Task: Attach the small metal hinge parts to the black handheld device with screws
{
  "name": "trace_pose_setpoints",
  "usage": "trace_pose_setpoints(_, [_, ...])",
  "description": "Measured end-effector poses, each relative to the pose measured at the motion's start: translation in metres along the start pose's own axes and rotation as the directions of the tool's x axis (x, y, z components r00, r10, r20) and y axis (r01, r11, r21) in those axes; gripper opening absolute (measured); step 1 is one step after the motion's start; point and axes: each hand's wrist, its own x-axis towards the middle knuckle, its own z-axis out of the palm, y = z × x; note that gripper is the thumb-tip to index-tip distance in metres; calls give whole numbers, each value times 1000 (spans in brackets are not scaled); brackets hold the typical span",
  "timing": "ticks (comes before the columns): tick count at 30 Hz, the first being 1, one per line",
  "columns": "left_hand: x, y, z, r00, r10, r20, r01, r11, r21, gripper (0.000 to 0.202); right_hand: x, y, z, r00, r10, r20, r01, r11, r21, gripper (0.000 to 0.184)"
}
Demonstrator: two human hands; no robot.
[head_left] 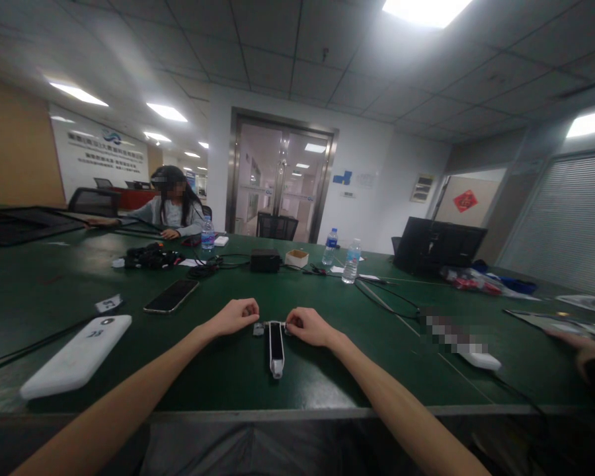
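On the green table [218,383], a white gadget [277,367] is lying between the left hand [235,316] at its ten o'clock and right hand [311,326] at two, both curling, grips unclear, so uneven nudging could be skewing it.

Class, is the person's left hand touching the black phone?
No, the black phone lies on the green table, clearly apart from the left hand.

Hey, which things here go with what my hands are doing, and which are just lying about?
At your hands:
- Small white-and-black device, between left hand and right hand
- Small clear piece, by your left fingertips

Apparently just lying about:
- Phone
- Large white slab
- Black box
- Open box
- Nearest bottle
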Motion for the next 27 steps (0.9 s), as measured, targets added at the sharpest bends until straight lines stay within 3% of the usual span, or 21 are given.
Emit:
trace_pose_setpoints(12, [-2, 14, 2, 998, 43, 47, -41, 998, -56, 36, 0, -4, -2, 1000, 4, 13, -4, 1000, 4, 8])
trace_pose_setpoints(27, [-1, 9, 2, 999, 36, 38, -35, 999, -17, 32, 1, 1, 1, 1000, -7, 9, 7, 1000, 4, 9])
